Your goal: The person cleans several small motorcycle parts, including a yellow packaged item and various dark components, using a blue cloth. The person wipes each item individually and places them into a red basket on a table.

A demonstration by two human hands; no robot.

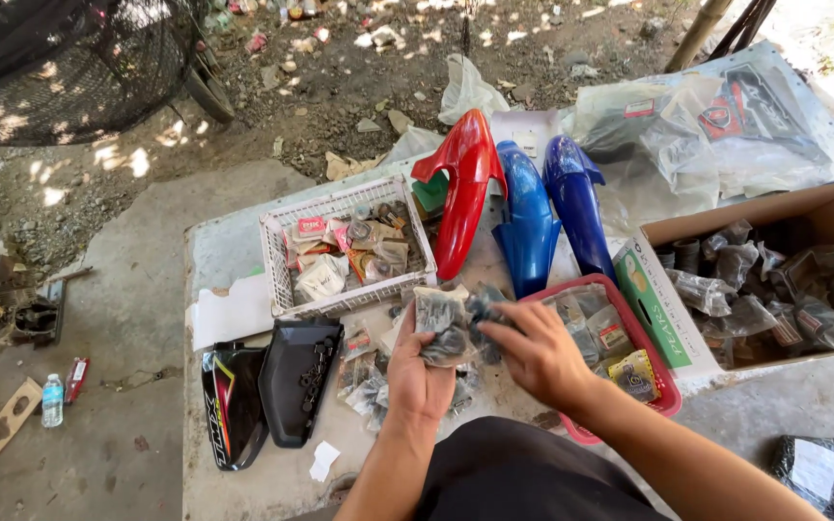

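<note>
A clear plastic packet of small dark parts [442, 323], crumpled and glossy, sits above the middle of the worktop [243, 482], held up between both hands. Behind it stand a white basket [277, 265] of packets, a red fender [465, 193] and two blue fenders [533, 227]; a red tray [663, 391] lies to the right, black panels [296, 381] to the left. The left hand [417, 381] rises palm-up, fingers closed around the packet; the right hand [538, 352] reaches across, fingers pinching its edge.
</note>
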